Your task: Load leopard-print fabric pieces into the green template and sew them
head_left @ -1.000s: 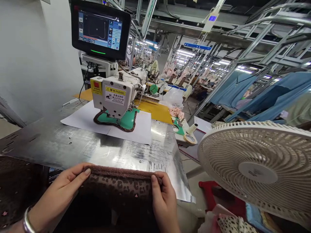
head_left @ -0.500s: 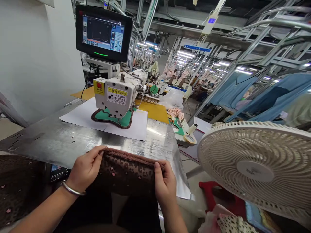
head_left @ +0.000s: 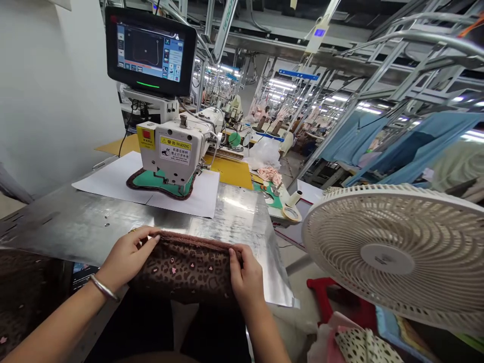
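Note:
A brown leopard-print fleece piece [head_left: 187, 267] lies on the near edge of the shiny metal table [head_left: 234, 222]. My left hand [head_left: 126, 254] pinches its upper left corner, a bangle on the wrist. My right hand [head_left: 245, 277] grips its upper right corner, thumb on top. Both hands hold the folded top edge flat against the metal. Farther back, a white sewing machine [head_left: 172, 151] stands over a green template with brown fabric [head_left: 159, 182] on white paper.
A touchscreen [head_left: 149, 48] hangs above the machine. A cream fan [head_left: 393, 252] fills the right side, close to my right arm. More leopard fabric [head_left: 22, 297] lies at the left. Tape rolls [head_left: 293, 212] and green scraps sit on a side table.
Both hands slid the leopard piece farther up onto the metal table. My left hand moved in along the top edge toward the corner.

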The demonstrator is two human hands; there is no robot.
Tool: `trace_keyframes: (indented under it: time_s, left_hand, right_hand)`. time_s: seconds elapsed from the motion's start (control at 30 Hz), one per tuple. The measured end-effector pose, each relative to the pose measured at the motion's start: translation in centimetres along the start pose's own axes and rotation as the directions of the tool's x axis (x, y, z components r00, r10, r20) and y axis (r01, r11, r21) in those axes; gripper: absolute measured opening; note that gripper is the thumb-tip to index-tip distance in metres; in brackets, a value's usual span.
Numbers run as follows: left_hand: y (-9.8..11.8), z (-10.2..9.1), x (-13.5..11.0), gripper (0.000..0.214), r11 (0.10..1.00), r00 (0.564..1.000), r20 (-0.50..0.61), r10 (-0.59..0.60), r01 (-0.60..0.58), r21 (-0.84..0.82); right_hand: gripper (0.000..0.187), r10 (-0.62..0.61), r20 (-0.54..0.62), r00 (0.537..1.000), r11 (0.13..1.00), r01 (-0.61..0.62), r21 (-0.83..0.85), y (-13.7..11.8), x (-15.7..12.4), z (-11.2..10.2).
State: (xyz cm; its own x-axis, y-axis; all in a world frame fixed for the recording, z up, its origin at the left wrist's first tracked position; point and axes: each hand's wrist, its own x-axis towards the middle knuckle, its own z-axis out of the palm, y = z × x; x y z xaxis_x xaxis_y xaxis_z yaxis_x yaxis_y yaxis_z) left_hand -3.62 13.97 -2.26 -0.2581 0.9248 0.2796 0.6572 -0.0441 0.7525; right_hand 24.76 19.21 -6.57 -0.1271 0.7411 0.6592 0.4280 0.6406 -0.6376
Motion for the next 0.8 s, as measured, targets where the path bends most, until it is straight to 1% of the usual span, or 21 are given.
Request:
trace_keyframes:
  time_s: [0.1, 0.23, 0.3, 0.33, 0.43, 0.47, 0.57, 0.63, 0.73, 0.8]
  left_hand:
    - [0.4, -0.4, -0.2, 0.045, 0.993, 0.995, 0.067, -0.072, 0.078, -0.093]
    - [1.5, -1.0, -0.7, 0.032, 0.979, 0.987, 0.118, -0.111, 0.129, -0.157]
    - [1.8, -1.1, -0.9, 0.028, 0.979, 0.983, 0.150, -0.104, 0.127, -0.159]
    - [1.8, -1.2, -1.1, 0.029, 0.981, 0.981, 0.170, -0.097, 0.123, -0.153]
    - [1.8, -1.0, -1.3, 0.040, 0.991, 0.968, 0.239, -0.082, 0.105, -0.086]
    - [1.9, -0.9, -1.5, 0.041, 0.995, 0.964, 0.258, -0.066, 0.082, -0.053]
    - [2.1, -0.5, -1.8, 0.029, 0.999, 0.951, 0.307, 0.025, -0.037, 0.034]
    - [2.3, -0.3, -2.1, 0.025, 0.991, 0.944, 0.318, 0.088, -0.116, 0.072]
    - [2.6, 0.1, -2.6, 0.028, 0.972, 0.942, 0.293, 0.165, -0.205, 0.113]
    - [2.9, 0.4, -2.8, 0.030, 0.949, 0.938, 0.257, 0.232, -0.277, 0.152]
  right_hand:
    - [0.015, -0.020, -0.005, 1.000, 1.000, 0.020, 0.001, 0.0, -0.2, 0.1]
    - [0.013, -0.061, 0.000, 0.998, 0.998, 0.061, 0.016, -0.1, -0.6, 0.1]
    - [0.012, -0.091, 0.006, 0.996, 0.995, 0.091, 0.028, -0.3, -0.7, 0.0]
    - [0.011, -0.108, 0.006, 0.994, 0.994, 0.108, 0.036, -0.4, -0.8, -0.1]
    - [0.009, -0.160, -0.012, 0.987, 0.986, 0.160, 0.047, -0.7, -1.0, -0.3]
    - [0.009, -0.175, -0.021, 0.984, 0.984, 0.175, 0.044, -0.8, -1.1, -0.4]
    - [0.008, -0.188, -0.019, 0.982, 0.982, 0.189, 0.025, -1.0, -1.3, -0.6]
    - [0.008, -0.188, -0.001, 0.982, 0.982, 0.188, 0.018, -1.2, -1.4, -0.8]
    - [0.009, -0.211, 0.016, 0.977, 0.978, 0.210, 0.013, -1.6, -1.4, -1.2]
    - [0.009, -0.241, 0.025, 0.970, 0.971, 0.241, 0.008, -2.0, -1.5, -1.5]
